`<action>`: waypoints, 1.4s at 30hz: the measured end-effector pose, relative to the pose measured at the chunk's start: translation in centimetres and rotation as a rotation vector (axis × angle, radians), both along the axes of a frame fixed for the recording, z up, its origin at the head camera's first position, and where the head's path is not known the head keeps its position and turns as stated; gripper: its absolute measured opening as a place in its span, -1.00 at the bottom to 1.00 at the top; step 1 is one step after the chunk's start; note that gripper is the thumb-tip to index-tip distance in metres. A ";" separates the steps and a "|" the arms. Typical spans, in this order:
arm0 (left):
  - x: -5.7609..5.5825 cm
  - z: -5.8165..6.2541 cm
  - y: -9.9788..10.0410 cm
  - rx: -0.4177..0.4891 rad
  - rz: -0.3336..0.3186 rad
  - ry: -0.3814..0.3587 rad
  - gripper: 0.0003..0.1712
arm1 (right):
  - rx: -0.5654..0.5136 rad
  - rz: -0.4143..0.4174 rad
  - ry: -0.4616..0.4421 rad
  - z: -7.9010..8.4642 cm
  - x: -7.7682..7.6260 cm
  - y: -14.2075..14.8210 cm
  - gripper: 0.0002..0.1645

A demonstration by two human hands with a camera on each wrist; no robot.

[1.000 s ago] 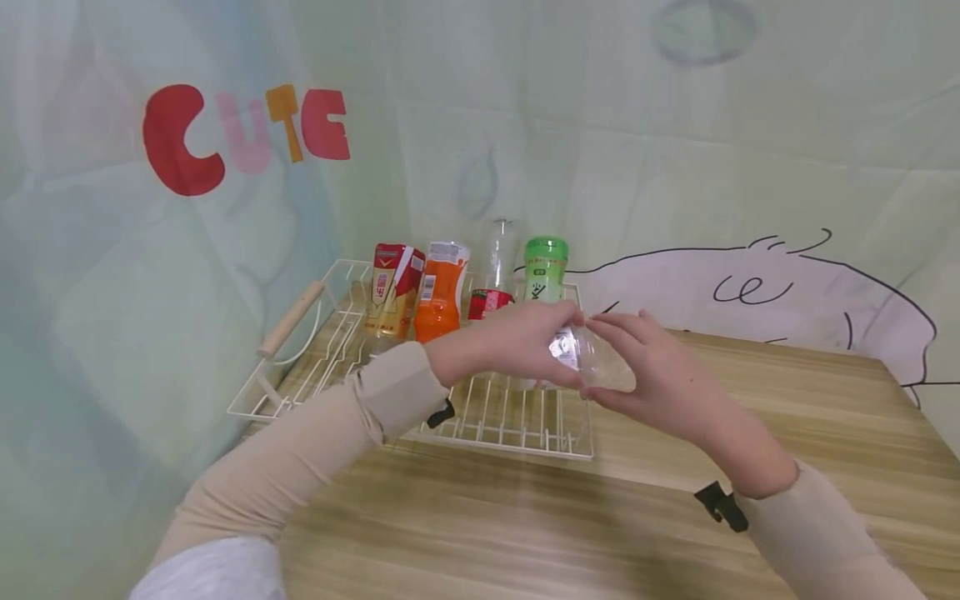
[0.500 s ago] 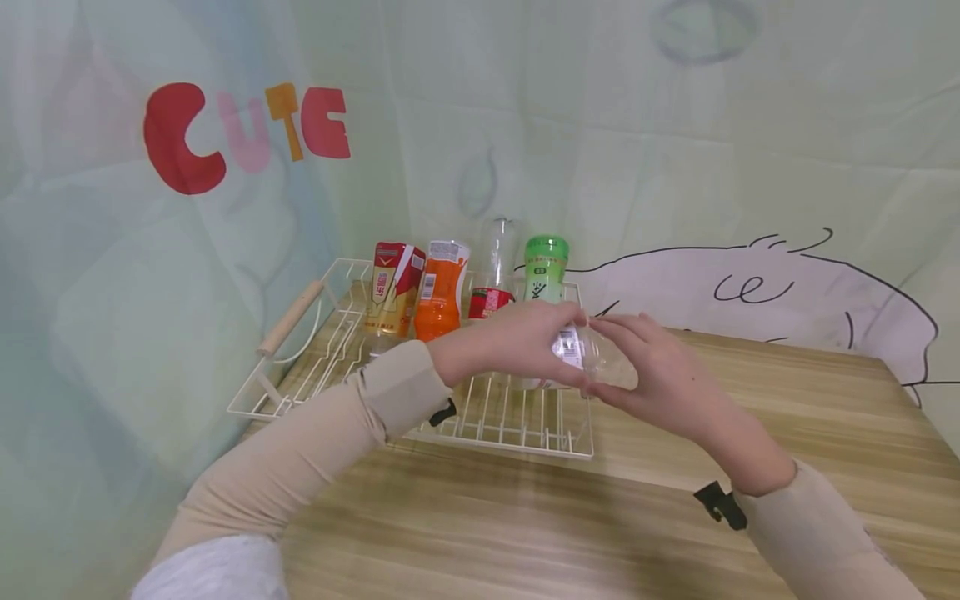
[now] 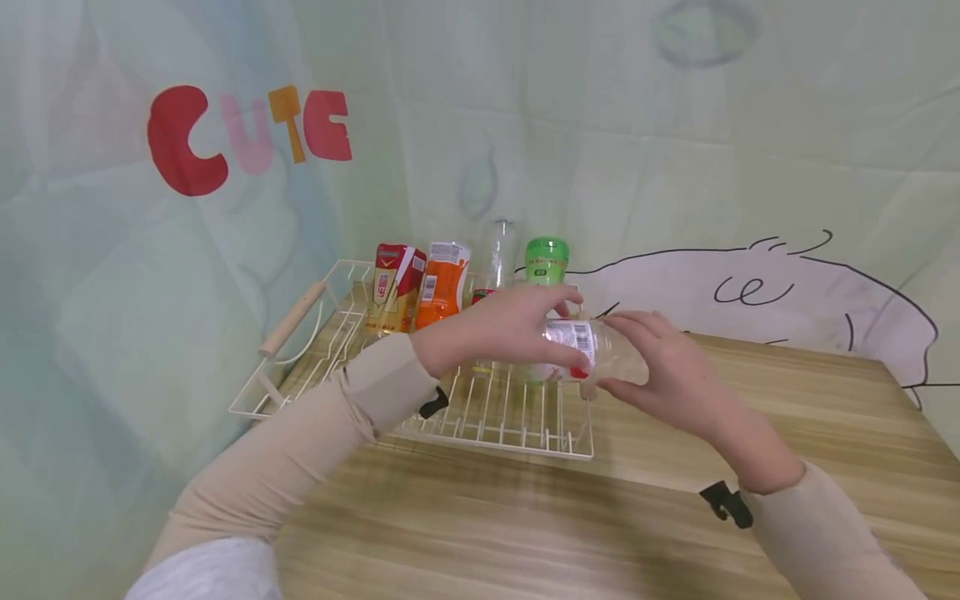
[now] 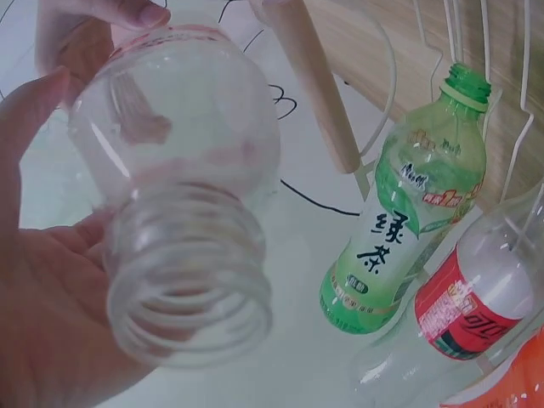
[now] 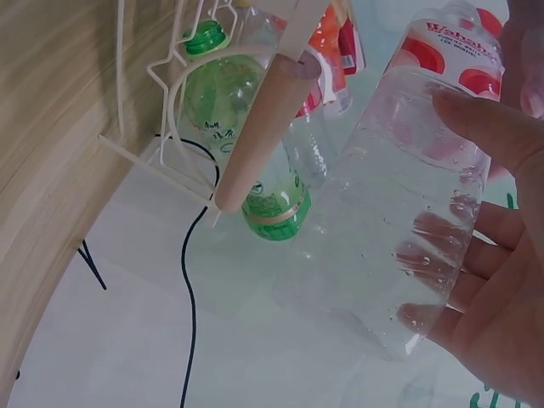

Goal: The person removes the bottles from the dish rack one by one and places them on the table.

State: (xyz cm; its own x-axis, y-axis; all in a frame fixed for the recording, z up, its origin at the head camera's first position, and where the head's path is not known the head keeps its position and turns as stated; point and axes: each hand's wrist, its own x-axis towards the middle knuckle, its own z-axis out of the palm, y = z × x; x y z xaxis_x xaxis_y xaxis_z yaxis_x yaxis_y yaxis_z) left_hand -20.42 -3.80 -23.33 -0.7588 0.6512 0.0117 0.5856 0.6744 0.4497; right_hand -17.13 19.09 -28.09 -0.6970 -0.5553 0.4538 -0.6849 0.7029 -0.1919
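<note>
An uncapped clear plastic bottle (image 3: 618,354) with a white and red label lies sideways over the right end of a white wire rack (image 3: 525,451). My left hand (image 3: 506,329) holds its neck half, thumb along the label and index finger spread above it. My right hand (image 3: 678,379) grips the base end between thumb and fingers. In the left wrist view, the open threaded mouth of the bottle (image 4: 191,289) faces the camera beside my left palm. Drops cling inside the bottle (image 5: 382,229) in the right wrist view.
Bottles lean upside down in the rack: red and gold (image 3: 396,287), orange (image 3: 441,292), clear with a red cola label (image 3: 502,250), and green tea (image 3: 546,258). A wooden handle (image 3: 292,318) is on the rack's left end. A printed curtain (image 3: 675,150) hangs behind the wooden table (image 3: 750,400).
My left hand has shifted slightly up and left, its thumb and index finger spreading wider. More of the bottle and its label shows, and my right hand has edged slightly right.
</note>
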 end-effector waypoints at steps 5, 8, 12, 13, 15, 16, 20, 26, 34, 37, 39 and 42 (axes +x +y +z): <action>0.0 0.8 -0.8 0.048 0.033 -0.019 -0.18 | -0.006 -0.023 -0.031 0.3 -0.1 0.4 -0.15; 0.0 1.3 -1.5 0.093 0.065 -0.028 -0.18 | -0.025 -0.033 -0.030 0.4 -0.3 0.7 -0.16; 0.0 2.0 -2.5 0.156 0.108 -0.006 -0.18 | -0.058 -0.047 -0.009 0.4 -0.5 1.4 -0.17; 0.0 2.2 -2.7 0.174 0.119 0.001 -0.18 | -0.064 -0.050 -0.002 0.4 -0.6 1.5 -0.17; 0.0 2.6 -3.2 0.209 0.140 0.013 -0.18 | -0.074 -0.054 0.009 0.5 -0.8 1.9 -0.17; 0.1 2.8 -3.4 0.225 0.151 0.021 -0.17 | -0.079 -0.054 0.015 0.5 -0.9 2.1 -0.16; 0.1 3.5 -4.3 0.265 0.192 0.056 -0.17 | -0.103 -0.065 0.030 0.6 -1.4 2.8 -0.17; -0.2 4.1 -5.8 0.327 0.260 0.079 -0.16 | -0.143 -0.149 -0.024 0.9 -2.0 4.0 -0.18; -1.1 3.8 -8.4 0.393 0.374 0.082 -0.15 | -0.225 -0.265 -0.095 0.8 -3.3 5.7 -0.12; -1.8 3.5 -9.3 0.409 0.409 0.094 -0.15 | -0.275 -0.285 -0.113 0.6 -4.0 5.9 -0.13; -2.1 3.3 -9.9 0.419 0.430 0.101 -0.14 | -0.302 -0.303 -0.121 0.6 -4.3 6.0 -0.14; -2.6 3.1 -10.7 0.439 0.459 0.108 -0.14 | -0.320 -0.342 -0.163 0.4 -4.9 6.2 -0.14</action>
